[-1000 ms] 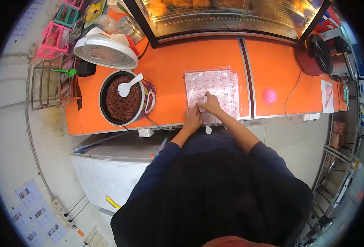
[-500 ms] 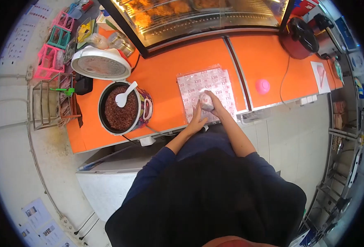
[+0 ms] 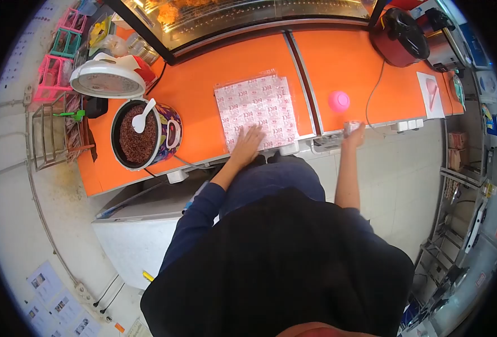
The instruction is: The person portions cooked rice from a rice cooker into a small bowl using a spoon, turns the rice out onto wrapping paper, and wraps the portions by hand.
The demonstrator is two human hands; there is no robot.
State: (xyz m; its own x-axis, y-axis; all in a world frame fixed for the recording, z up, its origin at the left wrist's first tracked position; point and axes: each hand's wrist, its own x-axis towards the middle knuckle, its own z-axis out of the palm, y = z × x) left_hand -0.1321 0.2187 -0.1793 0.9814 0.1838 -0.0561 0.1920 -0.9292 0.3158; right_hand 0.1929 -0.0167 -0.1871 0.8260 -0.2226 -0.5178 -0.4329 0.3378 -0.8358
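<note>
The small pale bundle (image 3: pixel 349 127) is best held gently and level: the right hand (image 3: pixel 357 137) curls its grip around it by the worktop's (image 3: pixel 203 73) front edge, its long axis too small to tell. The left hand (image 3: pixel 246 145), fingers outstretched, holds nothing, resting on printed sheets (image 3: pixel 254 104).

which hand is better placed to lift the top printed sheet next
Probably the left hand: it lies open on the printed sheets, while the right hand is off to their right, holding a small wrapped bundle.
</note>
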